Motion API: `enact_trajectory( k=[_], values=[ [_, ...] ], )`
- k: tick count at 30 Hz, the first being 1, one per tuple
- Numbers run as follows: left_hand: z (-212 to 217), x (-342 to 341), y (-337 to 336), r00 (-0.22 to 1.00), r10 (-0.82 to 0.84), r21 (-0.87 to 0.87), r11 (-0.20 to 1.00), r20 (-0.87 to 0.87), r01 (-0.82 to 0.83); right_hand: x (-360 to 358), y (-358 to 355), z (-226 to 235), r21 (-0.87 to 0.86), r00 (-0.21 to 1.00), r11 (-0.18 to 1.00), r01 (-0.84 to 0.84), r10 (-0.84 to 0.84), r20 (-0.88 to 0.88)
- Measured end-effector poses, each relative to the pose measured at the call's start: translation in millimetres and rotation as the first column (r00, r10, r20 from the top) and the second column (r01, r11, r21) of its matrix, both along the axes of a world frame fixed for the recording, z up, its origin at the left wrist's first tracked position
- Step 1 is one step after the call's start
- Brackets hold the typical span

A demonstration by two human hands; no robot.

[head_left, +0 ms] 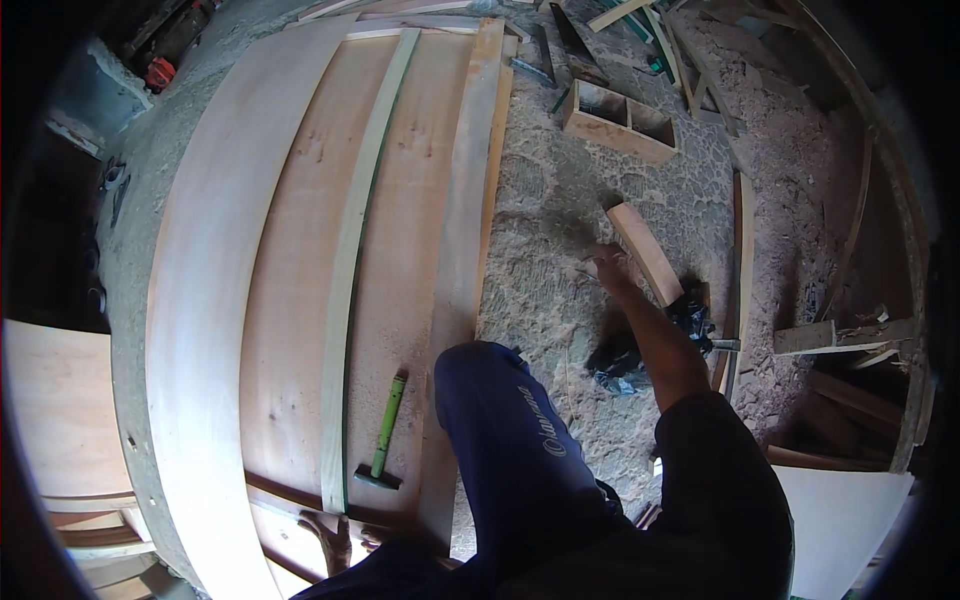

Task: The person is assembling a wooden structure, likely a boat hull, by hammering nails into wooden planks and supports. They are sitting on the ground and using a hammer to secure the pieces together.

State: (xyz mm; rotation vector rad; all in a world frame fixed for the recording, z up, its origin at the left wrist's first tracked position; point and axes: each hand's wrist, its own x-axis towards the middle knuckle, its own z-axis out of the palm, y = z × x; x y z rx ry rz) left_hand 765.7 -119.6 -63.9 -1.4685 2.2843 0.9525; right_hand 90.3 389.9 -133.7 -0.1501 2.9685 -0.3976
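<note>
We see the left hand [334, 545] low in the view, at the near end of a pale narrow strip [365, 240], which runs lengthwise over a large wooden panel [285, 370] on the floor [540, 240]. Its fingers are spread apart, but we cannot tell whether they grip the wood. The right hand [608, 266] is stretched out above the floor, just beside a short wooden block [645, 255]; its fingers seem bent, and we cannot tell if they pinch something small.

On the panel, between the strip and the long right-hand board [462, 210], lies a hammer [388, 430] with a green handle, its head toward us. The knee of the blue trousers [510, 420] is over that same board. Near the block's lower end we notice black plastic [615, 360]. Farther away are a two-compartment wooden box [618, 140] and a handsaw [573, 42].
</note>
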Motion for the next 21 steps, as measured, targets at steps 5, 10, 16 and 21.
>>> enact_trajectory(
  k=[5,10,16,21],
  values=[
    [-9,12,2,0.999,0.026,-0.042,0.999,0.048,-0.024,-12,-8,-28,0.102,0.97,0.965,-0.241,0.241,0.01],
    [8,-35,10,0.996,0.064,-0.161,0.984,-0.061,-0.073,-28,50,-61,0.359,0.769,0.766,-0.533,0.616,-0.17],
    [55,-23,4,0.859,0.282,-0.239,0.881,-0.427,-0.408,35,-167,23,-0.395,0.773,0.666,-0.633,0.568,-0.283],
    [141,-157,-18,0.503,0.35,0.344,0.933,-0.79,-0.109,197,-353,215,-0.771,0.586,0.27,-0.576,0.794,-0.16]
  ],
)
